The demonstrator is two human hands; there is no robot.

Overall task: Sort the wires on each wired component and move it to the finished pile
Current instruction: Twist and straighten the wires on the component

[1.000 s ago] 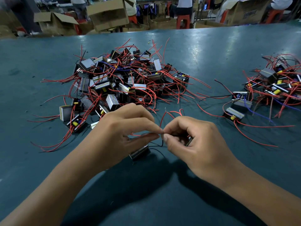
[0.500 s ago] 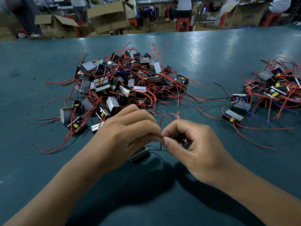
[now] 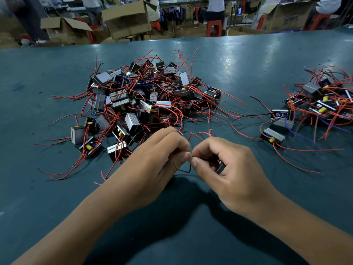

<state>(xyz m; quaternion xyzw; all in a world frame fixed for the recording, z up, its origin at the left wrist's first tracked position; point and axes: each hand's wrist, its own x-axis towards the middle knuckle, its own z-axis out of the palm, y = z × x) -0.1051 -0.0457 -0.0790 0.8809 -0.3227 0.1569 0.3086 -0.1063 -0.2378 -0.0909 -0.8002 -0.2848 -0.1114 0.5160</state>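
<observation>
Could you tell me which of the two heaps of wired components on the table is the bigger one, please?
The heap just beyond the left hand is bigger: many more components than the small heap at the table's right edge.

On the bench (image 3: 248, 60), a large pile of wired components (image 3: 145, 100) lies left of centre, and a smaller pile (image 3: 321, 104) lies far right, well apart from it. The left hand (image 3: 152, 165) and right hand (image 3: 229, 173) meet just in front of the large pile. Cardboard boxes (image 3: 126, 18) stand behind the bench.
</observation>
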